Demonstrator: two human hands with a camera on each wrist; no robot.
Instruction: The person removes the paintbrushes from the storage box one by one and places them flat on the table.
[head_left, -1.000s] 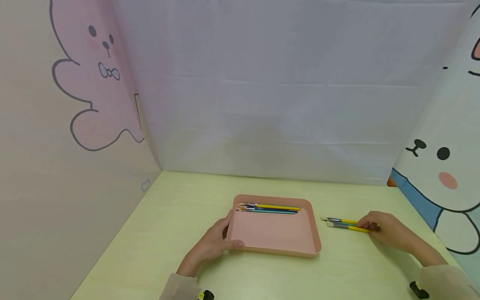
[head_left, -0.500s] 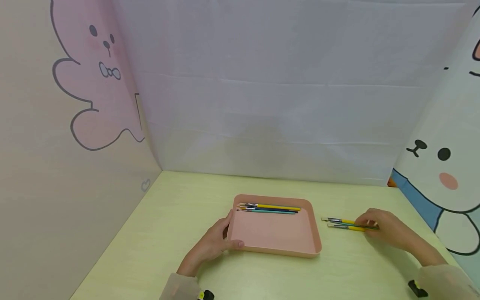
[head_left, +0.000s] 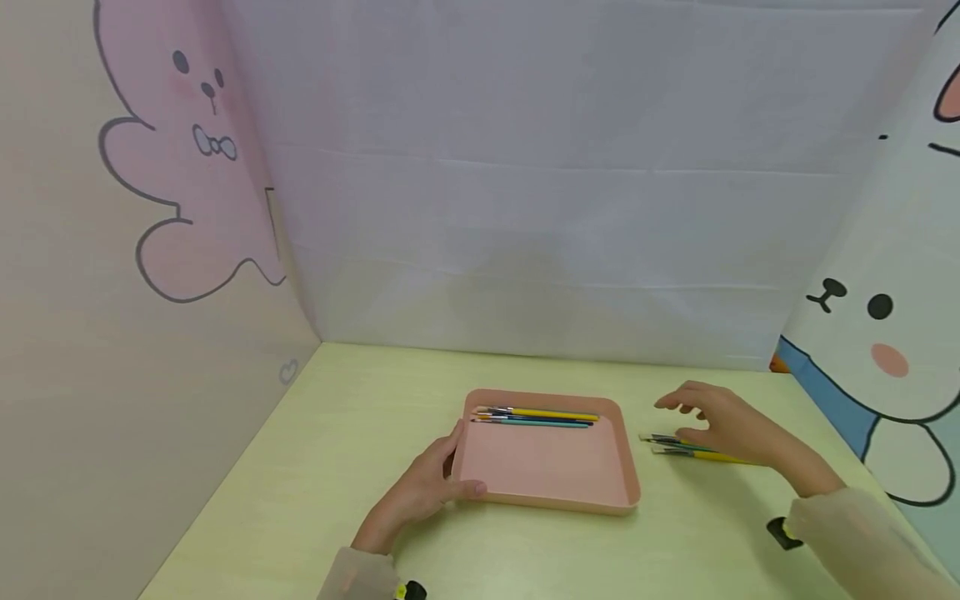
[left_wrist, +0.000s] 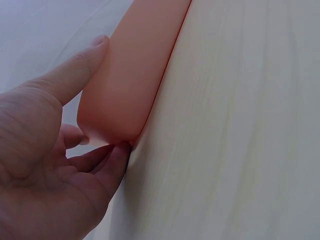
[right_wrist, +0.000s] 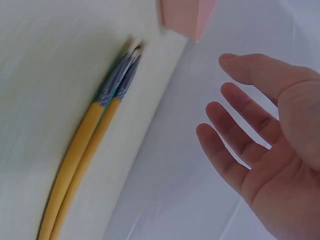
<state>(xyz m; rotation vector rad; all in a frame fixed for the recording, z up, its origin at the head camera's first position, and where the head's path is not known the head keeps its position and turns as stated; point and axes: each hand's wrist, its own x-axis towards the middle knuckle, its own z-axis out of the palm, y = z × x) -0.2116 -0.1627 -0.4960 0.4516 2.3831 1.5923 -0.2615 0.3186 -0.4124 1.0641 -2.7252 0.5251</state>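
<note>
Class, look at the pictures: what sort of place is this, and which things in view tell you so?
Probably a small craft or children's art corner: a pale green table, cartoon animal panels around it, and paintbrushes in a pink tray.

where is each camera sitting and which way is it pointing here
Head: above, looking forward and down at the table; shows left hand, right hand, both sleeves.
Left wrist: beside the left hand, facing the pink tray corner it grips.
Right wrist: beside the open right hand, facing the yellow brushes lying below it.
Shared: all views show the tray.
</note>
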